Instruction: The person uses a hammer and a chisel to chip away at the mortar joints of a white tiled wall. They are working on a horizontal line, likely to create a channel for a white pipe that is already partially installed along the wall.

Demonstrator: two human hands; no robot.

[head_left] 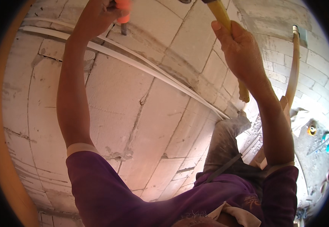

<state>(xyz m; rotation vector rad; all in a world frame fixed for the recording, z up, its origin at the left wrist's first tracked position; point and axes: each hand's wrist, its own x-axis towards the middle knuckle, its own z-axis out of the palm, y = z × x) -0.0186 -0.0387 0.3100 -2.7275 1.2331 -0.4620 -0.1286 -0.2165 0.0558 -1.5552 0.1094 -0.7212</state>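
Note:
At the upper left, my left hand (104,17) is closed round the orange grip of a chisel (124,29). The grip is blurred, and the chisel's dark metal shank points down beside the block wall (141,109). My right hand (242,47) is raised at the upper right, wrapped round the yellow handle of a hammer (219,12). The handle's lower end sticks out below my fist. Only part of the hammer's dark head shows at the top edge. The hammer and chisel are apart.
Two white pipes (134,65) run slantwise along the wall below my left hand. A curved wooden pole (294,72) rises at the right. Down on the littered floor (315,151) lie a yellow-orange item (312,130) and blue items (327,142).

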